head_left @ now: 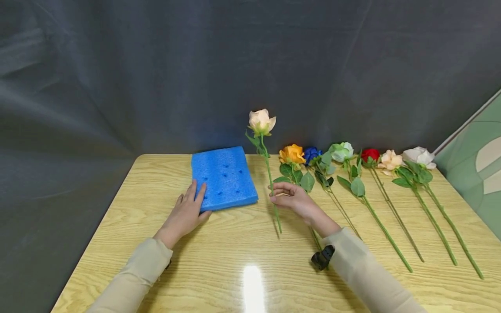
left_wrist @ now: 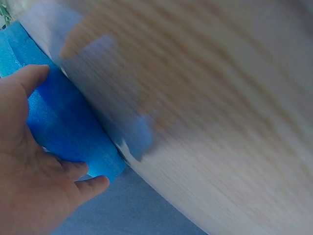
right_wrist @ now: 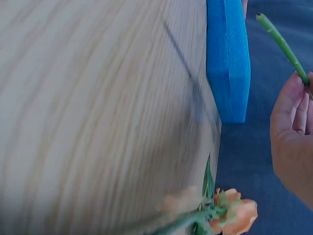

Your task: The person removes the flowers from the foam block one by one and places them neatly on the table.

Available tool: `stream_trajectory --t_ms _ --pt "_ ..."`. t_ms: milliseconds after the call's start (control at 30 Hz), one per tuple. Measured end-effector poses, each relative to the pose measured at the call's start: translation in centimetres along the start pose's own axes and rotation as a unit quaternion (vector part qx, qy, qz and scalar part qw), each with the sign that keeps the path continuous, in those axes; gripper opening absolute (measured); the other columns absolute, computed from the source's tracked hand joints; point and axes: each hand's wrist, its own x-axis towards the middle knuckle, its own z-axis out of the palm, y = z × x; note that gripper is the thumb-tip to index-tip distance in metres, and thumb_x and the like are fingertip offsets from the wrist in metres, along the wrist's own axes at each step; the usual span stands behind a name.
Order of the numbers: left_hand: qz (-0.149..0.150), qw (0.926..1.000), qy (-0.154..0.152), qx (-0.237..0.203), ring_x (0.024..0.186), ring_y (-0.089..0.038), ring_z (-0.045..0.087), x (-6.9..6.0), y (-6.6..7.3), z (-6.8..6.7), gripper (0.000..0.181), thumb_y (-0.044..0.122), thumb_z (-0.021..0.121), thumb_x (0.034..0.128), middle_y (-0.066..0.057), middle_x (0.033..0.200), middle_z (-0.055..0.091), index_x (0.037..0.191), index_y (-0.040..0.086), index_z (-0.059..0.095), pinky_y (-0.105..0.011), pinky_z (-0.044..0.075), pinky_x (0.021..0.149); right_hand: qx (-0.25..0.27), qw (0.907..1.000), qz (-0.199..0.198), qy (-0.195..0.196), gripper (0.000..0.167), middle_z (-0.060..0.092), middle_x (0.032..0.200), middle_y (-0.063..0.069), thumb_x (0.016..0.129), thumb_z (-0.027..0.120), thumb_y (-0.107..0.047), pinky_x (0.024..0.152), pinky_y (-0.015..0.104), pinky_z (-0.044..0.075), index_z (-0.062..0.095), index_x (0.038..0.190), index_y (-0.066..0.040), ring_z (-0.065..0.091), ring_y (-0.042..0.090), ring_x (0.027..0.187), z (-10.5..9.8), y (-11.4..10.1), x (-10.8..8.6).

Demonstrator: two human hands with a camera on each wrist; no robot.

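A pale cream artificial rose (head_left: 262, 122) stands nearly upright above the table, its green stem pinched between the thumb and fingers of my right hand (head_left: 289, 201). In the right wrist view the stem's cut lower end (right_wrist: 281, 41) sticks out past the fingertips, clear of the tabletop. My left hand (head_left: 185, 217) rests with extended fingers on the near left corner of a blue foam block (head_left: 223, 174). Several small dark holes dot the block's upper face. The left wrist view shows the thumb and fingers spread against the foam (left_wrist: 73, 122).
Right of my right hand several artificial roses lie in a row, blooms toward the back: orange (head_left: 292, 154), blue (head_left: 312, 155), pale green (head_left: 342, 151), red (head_left: 370, 155), peach (head_left: 390, 161) and white (head_left: 419, 157). The wooden table (head_left: 129, 208) ends at a dark curtain (head_left: 195, 78).
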Motion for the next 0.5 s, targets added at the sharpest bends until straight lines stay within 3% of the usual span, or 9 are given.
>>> stream_trajectory --t_ms 233,500 --pt "-0.001 1.0000 -0.003 0.001 0.147 -0.042 0.011 0.0 0.0 -0.1 0.080 0.033 0.057 0.0961 -0.028 0.158 0.001 0.154 0.002 0.011 -0.063 0.021 0.114 0.000 1.0000 -0.002 -0.008 0.031 0.056 0.102 -0.005 0.092 0.059 -0.009 0.085 0.023 0.053 0.052 0.121 -0.001 0.061 0.004 0.091 -1.0 0.3 -0.4" --pt "0.000 1.0000 -0.003 0.000 0.147 -0.043 0.012 0.0 0.1 -0.1 0.079 0.032 0.057 0.0961 -0.028 0.158 0.002 0.154 0.002 0.011 -0.063 0.022 0.113 0.003 0.9998 0.003 -0.019 0.037 0.057 0.097 -0.010 0.091 0.060 -0.007 0.082 0.024 0.054 0.049 0.125 0.002 0.061 0.002 0.086 -1.0 1.1 -0.1"
